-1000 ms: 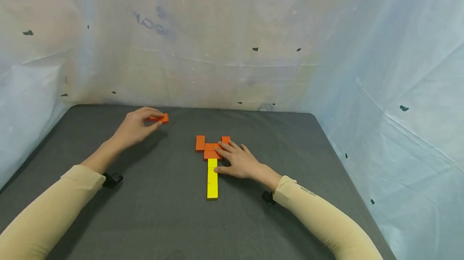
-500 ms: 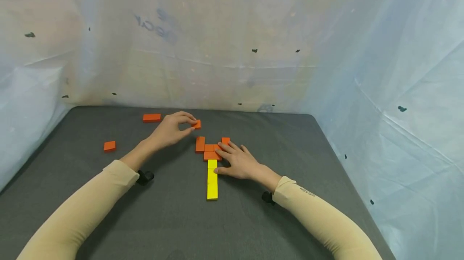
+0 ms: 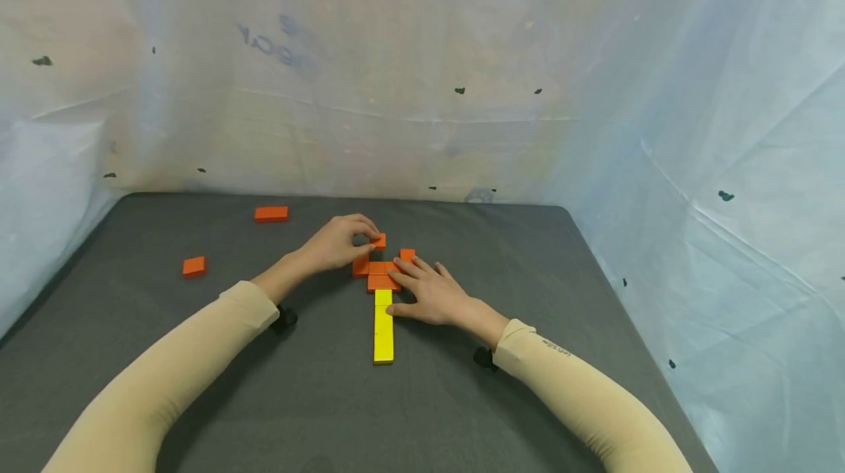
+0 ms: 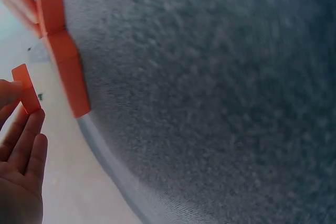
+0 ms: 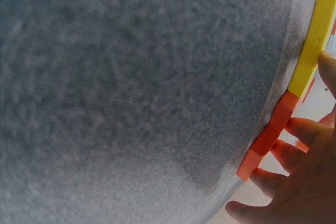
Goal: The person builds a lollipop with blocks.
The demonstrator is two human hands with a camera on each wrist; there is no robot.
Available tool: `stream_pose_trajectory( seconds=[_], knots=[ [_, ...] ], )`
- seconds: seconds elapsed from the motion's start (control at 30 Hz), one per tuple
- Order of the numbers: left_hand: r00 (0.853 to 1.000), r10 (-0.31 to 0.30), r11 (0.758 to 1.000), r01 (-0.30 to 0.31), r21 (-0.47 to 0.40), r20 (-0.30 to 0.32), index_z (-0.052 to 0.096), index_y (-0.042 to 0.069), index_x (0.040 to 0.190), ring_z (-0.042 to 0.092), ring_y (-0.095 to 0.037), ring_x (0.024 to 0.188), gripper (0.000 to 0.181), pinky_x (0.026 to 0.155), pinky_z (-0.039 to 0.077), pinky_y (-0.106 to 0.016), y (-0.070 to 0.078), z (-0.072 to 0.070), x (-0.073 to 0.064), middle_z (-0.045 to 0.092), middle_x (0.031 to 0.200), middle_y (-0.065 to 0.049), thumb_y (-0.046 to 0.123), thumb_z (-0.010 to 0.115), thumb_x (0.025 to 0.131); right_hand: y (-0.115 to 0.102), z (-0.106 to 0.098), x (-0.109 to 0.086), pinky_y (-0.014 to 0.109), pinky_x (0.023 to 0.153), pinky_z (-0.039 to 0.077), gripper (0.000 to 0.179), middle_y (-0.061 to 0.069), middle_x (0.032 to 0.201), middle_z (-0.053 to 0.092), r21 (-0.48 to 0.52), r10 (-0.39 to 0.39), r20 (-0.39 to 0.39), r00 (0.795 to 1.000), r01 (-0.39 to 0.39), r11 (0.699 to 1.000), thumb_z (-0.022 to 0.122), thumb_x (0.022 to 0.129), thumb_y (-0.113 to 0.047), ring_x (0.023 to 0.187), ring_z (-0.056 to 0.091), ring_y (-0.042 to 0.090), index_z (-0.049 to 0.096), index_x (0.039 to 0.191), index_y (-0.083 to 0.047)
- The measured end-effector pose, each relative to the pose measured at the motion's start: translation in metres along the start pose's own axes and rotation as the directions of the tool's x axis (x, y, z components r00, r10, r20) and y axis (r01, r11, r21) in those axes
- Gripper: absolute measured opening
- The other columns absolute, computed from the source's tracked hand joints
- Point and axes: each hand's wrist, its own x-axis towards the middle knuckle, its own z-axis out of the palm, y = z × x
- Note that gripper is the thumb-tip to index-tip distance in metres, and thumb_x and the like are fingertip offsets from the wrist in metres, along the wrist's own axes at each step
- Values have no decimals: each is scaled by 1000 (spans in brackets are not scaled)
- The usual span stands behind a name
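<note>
Between thumb and fingertips my left hand (image 3: 339,242) pinches a small orange block (image 3: 379,241), held above the far side of an arrangement of orange blocks (image 3: 384,283). In the left wrist view the pinched block (image 4: 26,88) appears apart from the others. My right hand (image 3: 436,295) lies with fingers spread over the arrangement's right side. Its fingertips touch the orange blocks (image 5: 264,139), and the thumb touches the yellow strip (image 3: 383,334) that runs toward me from them. Part of the left orange block (image 3: 360,266) is hidden by my left hand.
Two loose orange blocks lie on the dark grey table (image 3: 297,400): a longer block (image 3: 271,214) near the back edge and a smaller block (image 3: 194,267) at the left. Pale plastic sheeting (image 3: 396,92) hangs behind and along the sides.
My left hand has picked up an orange block at the back left, leaving a longer one there, and carried it right and nearer to the arrangement. The right hand has stayed in place.
</note>
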Motion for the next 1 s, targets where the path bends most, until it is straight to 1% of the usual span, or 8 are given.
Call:
stream_pose_trajectory(
  seconds=[0.17,0.33,0.53,0.67,0.8,0.9,1.0],
  knots=[
    [998,2,1000,-3,25,58,79,9,116,66,-29,113,21,96,57,-48,-5,8,6,69,124,-9,11,76,96,0,0,-1,65,124,16,81,-6,173,18,5,-7,-1,1000,7,1000,53,101,-66,160,14,29,28,166,-26],
    [995,-3,999,-2,52,97,78,9,116,66,-29,113,20,96,57,-47,-7,13,9,69,124,-9,12,76,96,0,0,-1,65,124,16,80,-6,173,18,4,-9,-3,1000,9,1000,53,101,-66,160,14,29,29,166,-25],
    [989,-32,998,23,65,147,77,9,116,67,-26,105,19,92,58,-45,-8,18,12,70,119,-9,14,73,98,-1,-1,-2,65,124,15,82,-6,173,18,4,-5,3,1000,5,1000,53,100,-67,160,13,28,28,166,-25],
    [988,-63,996,54,71,143,77,10,116,67,-25,102,19,90,58,-44,-8,20,14,70,117,-8,18,70,101,-1,-3,-2,65,124,15,82,-5,173,18,8,-5,4,1000,5,1000,53,100,-67,160,13,28,28,166,-25],
    [987,-88,994,77,83,132,76,10,120,67,-25,102,21,90,58,-46,-8,21,16,71,117,-8,20,68,102,-2,-3,-2,65,124,15,81,-6,173,18,6,-2,2,1000,2,1000,54,100,-66,160,13,28,28,166,-25],
    [986,-85,993,73,88,143,74,10,126,68,-27,107,25,92,57,-48,-8,20,17,70,121,-9,19,67,103,-2,-2,-2,64,125,15,81,-6,173,18,-2,0,3,1000,0,1000,53,101,-67,160,13,28,28,166,-25],
    [984,-70,995,56,84,165,73,11,131,67,-28,111,29,93,56,-50,-8,19,18,69,125,-9,17,66,103,-2,-2,-2,64,125,15,81,-5,173,18,-10,0,4,1000,0,1000,51,101,-67,160,13,29,27,166,-25]
  ],
)
